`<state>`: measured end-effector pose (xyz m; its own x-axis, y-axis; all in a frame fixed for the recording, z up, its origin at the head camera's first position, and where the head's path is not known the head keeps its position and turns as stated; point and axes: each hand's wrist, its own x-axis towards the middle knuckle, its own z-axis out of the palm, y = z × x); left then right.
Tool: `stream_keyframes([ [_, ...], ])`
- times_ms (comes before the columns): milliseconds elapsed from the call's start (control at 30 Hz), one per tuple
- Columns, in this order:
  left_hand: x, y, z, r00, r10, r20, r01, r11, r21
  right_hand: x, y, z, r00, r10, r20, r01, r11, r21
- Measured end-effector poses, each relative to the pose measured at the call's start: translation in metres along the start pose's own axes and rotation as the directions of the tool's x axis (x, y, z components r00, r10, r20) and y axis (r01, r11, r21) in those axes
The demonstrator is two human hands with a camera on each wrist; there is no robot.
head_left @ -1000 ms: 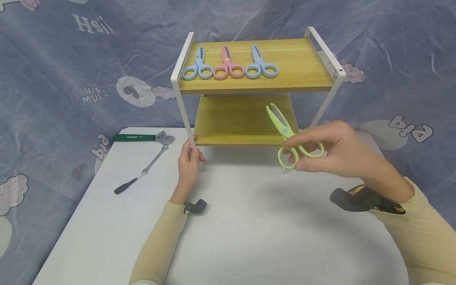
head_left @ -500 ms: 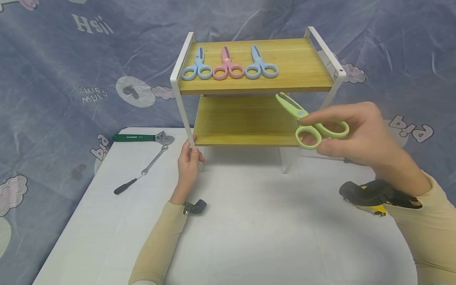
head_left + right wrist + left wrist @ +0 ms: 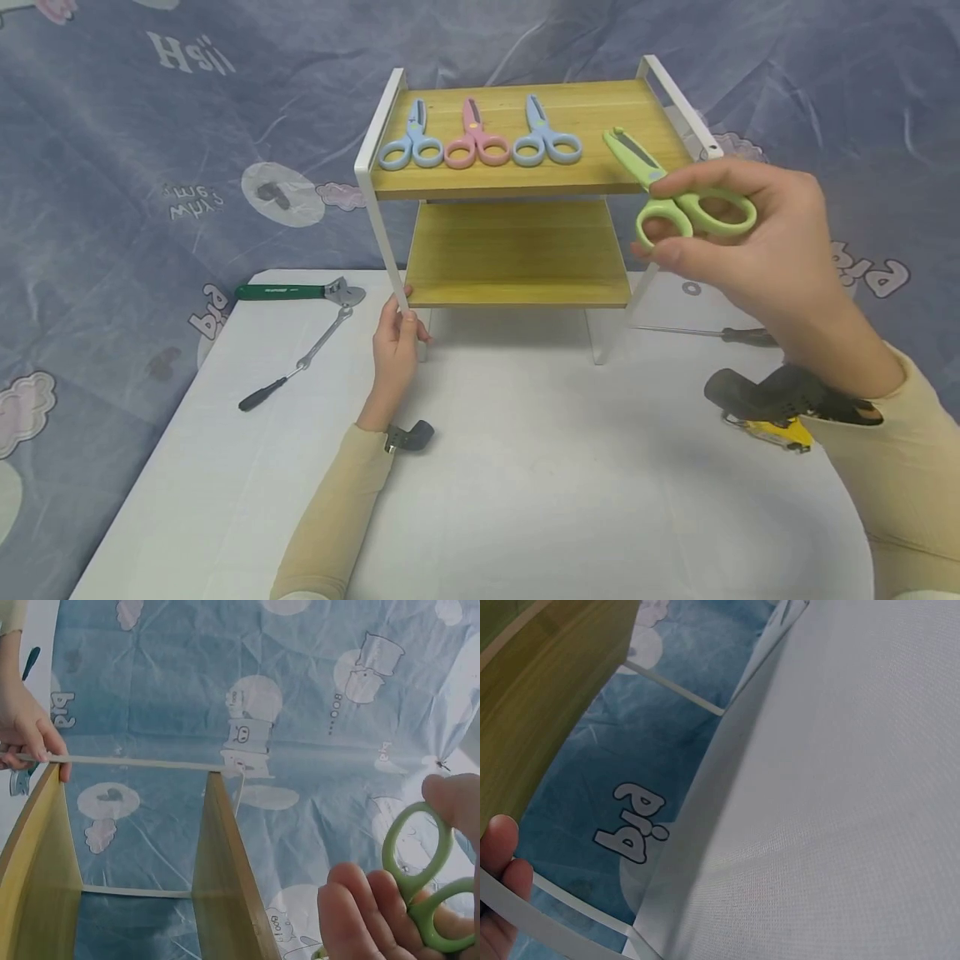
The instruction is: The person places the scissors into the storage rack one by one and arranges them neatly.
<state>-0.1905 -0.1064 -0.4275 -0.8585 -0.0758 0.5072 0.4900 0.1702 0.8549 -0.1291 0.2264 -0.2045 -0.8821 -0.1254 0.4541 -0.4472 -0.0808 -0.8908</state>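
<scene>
Right hand [image 3: 757, 242] pinching green plastic scissors [image 3: 678, 196] by the handles, held above the right end of the two-tier wooden shelf rack's [image 3: 517, 179] top board, left hand [image 3: 397, 342] gripping the rack's near left white metal leg [image 3: 382, 242], rack standing on white bench [image 3: 525, 483].

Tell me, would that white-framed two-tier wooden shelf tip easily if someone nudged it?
Possibly: the white-framed two-tier wooden shelf stands tall on thin legs. The left hand grips its front leg, probably steadying it. Its boards look stiff, so it would likely slide or tip whole.

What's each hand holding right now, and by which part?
The right hand holds green scissors by the handle loops; the left hand grips the rack's front left leg.
</scene>
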Motion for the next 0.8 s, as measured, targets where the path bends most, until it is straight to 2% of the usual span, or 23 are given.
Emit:
stream_keyframes([
  [133,0.000,-0.002,-0.001,1.000,-0.006,0.003,0.006,1.000,0.000,0.014,-0.003,0.008,0.998,0.017,-0.058,-0.020,0.999,-0.043],
  [300,0.000,-0.003,-0.001,1.000,0.005,0.008,-0.005,1.000,0.001,0.026,0.000,0.014,0.996,-0.040,-0.084,0.033,0.996,-0.084],
  [400,0.000,-0.003,-0.001,1.000,0.015,0.009,-0.015,1.000,0.003,0.030,0.003,0.016,0.993,-0.088,-0.078,0.067,0.967,-0.245],
  [467,0.000,-0.003,0.000,1.000,0.021,0.009,-0.021,1.000,0.002,0.032,0.004,0.018,0.990,-0.127,-0.054,0.094,0.910,-0.404],
  [500,0.000,-0.003,0.000,1.000,0.022,0.009,-0.022,1.000,0.003,0.034,0.003,0.018,0.989,-0.142,-0.036,0.107,0.868,-0.486],
  [600,0.000,-0.004,-0.001,1.000,0.015,0.004,-0.015,1.000,0.007,0.042,-0.001,0.020,0.988,-0.153,0.014,0.120,0.713,-0.691],
  [633,0.000,-0.004,-0.001,1.000,0.010,0.003,-0.010,1.000,0.008,0.045,-0.003,0.020,0.988,-0.148,0.032,0.123,0.659,-0.742],
  [700,0.000,-0.010,0.000,1.000,0.004,-0.005,-0.004,1.000,0.006,0.053,-0.008,0.020,0.990,-0.124,0.061,0.122,0.575,-0.809],
  [800,0.001,-0.026,0.001,1.000,0.007,-0.010,-0.007,1.000,-0.001,0.066,-0.012,0.018,0.990,-0.098,0.098,0.134,0.498,-0.857],
])
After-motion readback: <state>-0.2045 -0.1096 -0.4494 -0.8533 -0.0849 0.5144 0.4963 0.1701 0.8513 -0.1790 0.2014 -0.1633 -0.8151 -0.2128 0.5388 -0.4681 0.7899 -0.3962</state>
